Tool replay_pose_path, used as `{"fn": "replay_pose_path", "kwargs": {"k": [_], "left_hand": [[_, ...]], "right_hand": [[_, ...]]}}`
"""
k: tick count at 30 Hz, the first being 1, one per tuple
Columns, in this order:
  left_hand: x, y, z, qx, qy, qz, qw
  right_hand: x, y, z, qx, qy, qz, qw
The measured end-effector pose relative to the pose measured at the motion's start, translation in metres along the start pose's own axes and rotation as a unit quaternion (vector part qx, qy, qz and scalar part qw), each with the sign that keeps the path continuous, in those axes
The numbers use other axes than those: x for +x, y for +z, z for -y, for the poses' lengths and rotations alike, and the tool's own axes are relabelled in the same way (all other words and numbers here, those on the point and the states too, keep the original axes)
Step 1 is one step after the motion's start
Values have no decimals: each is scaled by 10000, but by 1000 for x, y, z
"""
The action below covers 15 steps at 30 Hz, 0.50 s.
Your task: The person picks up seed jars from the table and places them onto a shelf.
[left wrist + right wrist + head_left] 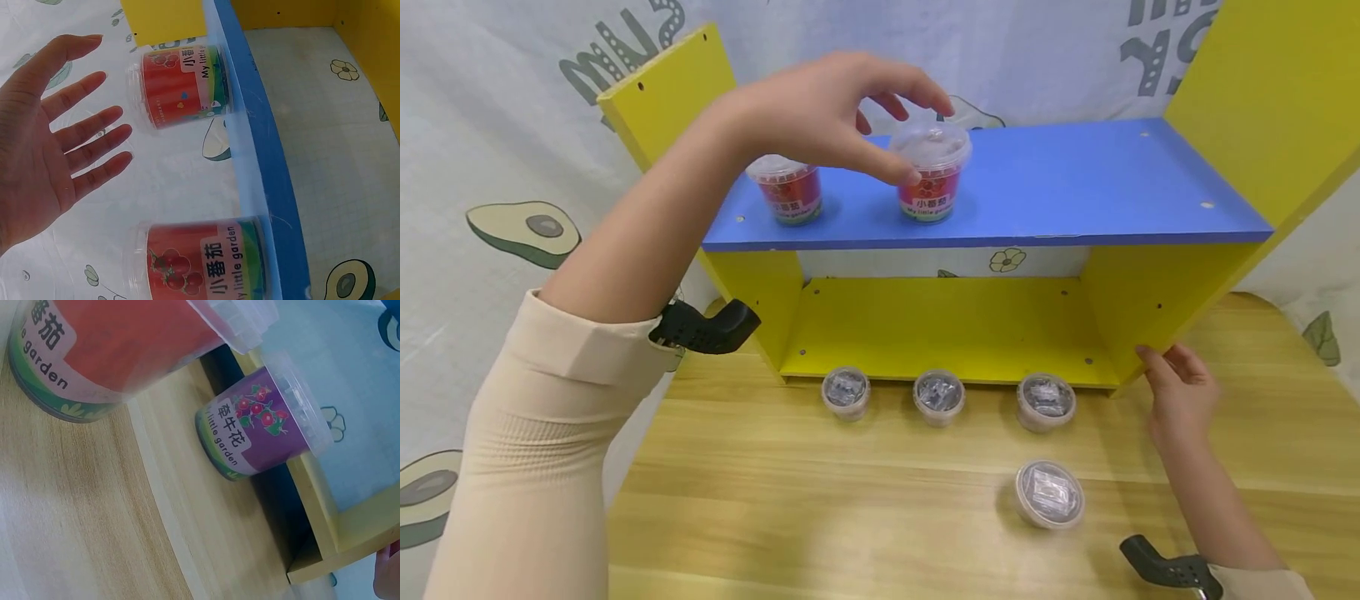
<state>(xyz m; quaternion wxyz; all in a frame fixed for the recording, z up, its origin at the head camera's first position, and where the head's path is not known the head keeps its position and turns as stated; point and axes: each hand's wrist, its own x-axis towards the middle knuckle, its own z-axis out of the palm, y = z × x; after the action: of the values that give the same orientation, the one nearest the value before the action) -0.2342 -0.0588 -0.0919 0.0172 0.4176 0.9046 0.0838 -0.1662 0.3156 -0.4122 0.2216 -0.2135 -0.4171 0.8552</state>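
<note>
My left hand reaches over the blue board of a yellow-and-blue shelf. In the head view its thumb and fingers overlap a lidded, red-labelled plastic cup. The left wrist view shows a gap between its spread fingers and the nearest cup. A second red-labelled cup stands further left on the board. At the lower right, my right hand grips the front edge of the shelf's yellow side panel, part of its fingers hidden behind. Only a bit of that hand shows in the right wrist view.
Along the shelf's front base stand lidded cups: a left one, a middle one and a purple-labelled right one. Nearer on the wooden table stands a red-labelled cup. A printed cloth hangs behind.
</note>
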Motion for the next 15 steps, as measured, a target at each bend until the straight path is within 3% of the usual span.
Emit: {"fn": "replay_pose_path", "kwargs": {"k": [15], "left_hand": [[-28, 18, 1, -635, 841, -344, 9938]], "right_hand": [[-4, 0, 2, -70, -48, 170, 9998]]}}
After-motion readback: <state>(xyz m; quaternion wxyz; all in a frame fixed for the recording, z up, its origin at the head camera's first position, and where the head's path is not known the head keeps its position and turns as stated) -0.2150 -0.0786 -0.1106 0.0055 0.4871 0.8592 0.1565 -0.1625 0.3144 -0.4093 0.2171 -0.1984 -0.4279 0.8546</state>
